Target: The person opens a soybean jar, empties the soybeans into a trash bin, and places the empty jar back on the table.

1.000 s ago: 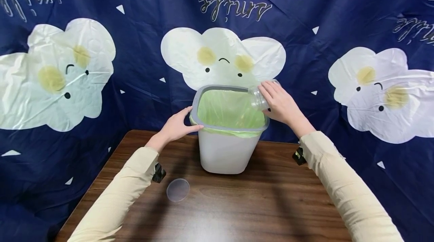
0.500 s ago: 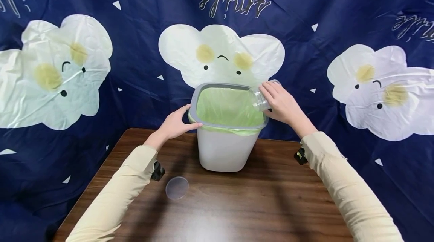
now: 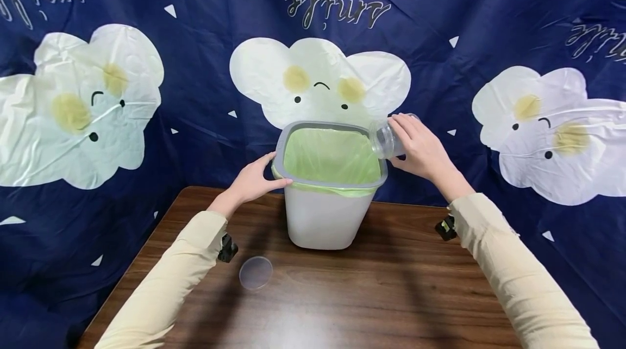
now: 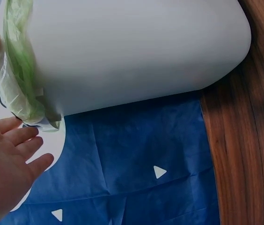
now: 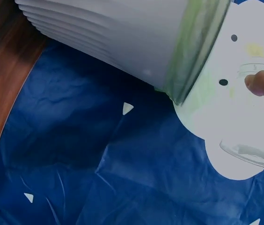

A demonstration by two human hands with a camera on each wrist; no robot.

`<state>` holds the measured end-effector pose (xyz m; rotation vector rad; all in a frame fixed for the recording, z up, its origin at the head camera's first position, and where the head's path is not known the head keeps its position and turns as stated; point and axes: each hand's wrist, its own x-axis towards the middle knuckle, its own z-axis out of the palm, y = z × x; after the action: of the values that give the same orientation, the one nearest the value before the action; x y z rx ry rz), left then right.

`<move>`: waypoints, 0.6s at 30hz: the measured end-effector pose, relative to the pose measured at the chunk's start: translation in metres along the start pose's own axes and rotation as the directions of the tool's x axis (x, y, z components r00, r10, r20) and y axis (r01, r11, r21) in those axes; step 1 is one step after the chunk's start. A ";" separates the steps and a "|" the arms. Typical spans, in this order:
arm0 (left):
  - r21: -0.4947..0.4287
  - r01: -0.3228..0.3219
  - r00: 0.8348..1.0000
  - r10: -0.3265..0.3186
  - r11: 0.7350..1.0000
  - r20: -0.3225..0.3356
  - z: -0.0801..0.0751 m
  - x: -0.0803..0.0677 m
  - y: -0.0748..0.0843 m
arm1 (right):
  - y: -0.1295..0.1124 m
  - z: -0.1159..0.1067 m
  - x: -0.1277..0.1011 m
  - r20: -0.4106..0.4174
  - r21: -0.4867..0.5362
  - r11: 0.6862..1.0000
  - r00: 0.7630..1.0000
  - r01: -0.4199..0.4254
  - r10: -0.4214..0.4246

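Your right hand (image 3: 421,149) grips the clear jar (image 3: 386,138) tipped over the bin's (image 3: 323,218) rim at its 2 o'clock, your left hand (image 3: 254,179) rests open-fingered on the rim at 9, and a round lid (image 3: 256,272) lies on the table (image 3: 367,300) at 7.

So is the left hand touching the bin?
Touching. In the head view the left hand rests on the bin, thumb lying along its grey rim.

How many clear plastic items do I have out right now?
2: a clear plastic jar held by the right hand at the bin's rim, and a round clear lid on the wooden table.
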<state>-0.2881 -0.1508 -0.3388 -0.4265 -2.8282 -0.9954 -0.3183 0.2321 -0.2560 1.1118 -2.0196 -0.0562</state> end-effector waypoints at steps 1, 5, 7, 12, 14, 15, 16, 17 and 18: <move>-0.002 -0.002 1.000 0.002 1.000 0.001 0.000 0.000 0.000 | 0.001 -0.002 0.000 -0.011 0.008 1.000 1.000 -0.003 0.003; -0.007 -0.011 1.000 0.011 1.000 -0.005 -0.001 -0.001 -0.001 | 0.006 -0.011 -0.003 -0.051 0.022 1.000 0.998 -0.021 0.022; -0.008 -0.013 1.000 0.013 1.000 -0.012 -0.001 -0.001 -0.001 | 0.008 -0.015 -0.006 -0.060 0.026 0.999 0.997 -0.040 0.042; -0.007 -0.013 1.000 0.012 1.000 -0.013 -0.001 0.000 -0.002 | 0.009 -0.022 -0.018 -0.053 0.026 0.993 0.991 -0.119 0.120; -0.005 -0.014 1.000 0.014 1.000 -0.009 -0.001 0.000 -0.002 | 0.009 -0.023 -0.024 -0.049 0.027 0.989 0.988 -0.142 0.143; -0.005 -0.015 1.000 0.015 1.000 -0.008 -0.001 0.000 -0.002 | 0.009 -0.024 -0.027 -0.050 0.029 0.988 0.987 -0.152 0.153; -0.006 -0.016 1.000 0.016 1.000 -0.007 -0.001 -0.001 -0.002 | 0.009 -0.024 -0.031 -0.051 0.029 0.987 0.986 -0.160 0.162; -0.008 -0.012 1.000 0.012 1.000 -0.008 -0.001 -0.001 -0.002 | 0.009 -0.024 -0.034 -0.052 0.031 0.985 0.984 -0.169 0.171; -0.008 -0.011 1.000 0.011 1.000 -0.009 -0.001 -0.001 -0.002 | 0.009 -0.024 -0.037 -0.053 0.033 0.984 0.982 -0.178 0.179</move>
<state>-0.2878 -0.1528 -0.3394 -0.4372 -2.8120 -1.0051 -0.2978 0.2720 -0.2597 0.9343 -2.0664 0.0944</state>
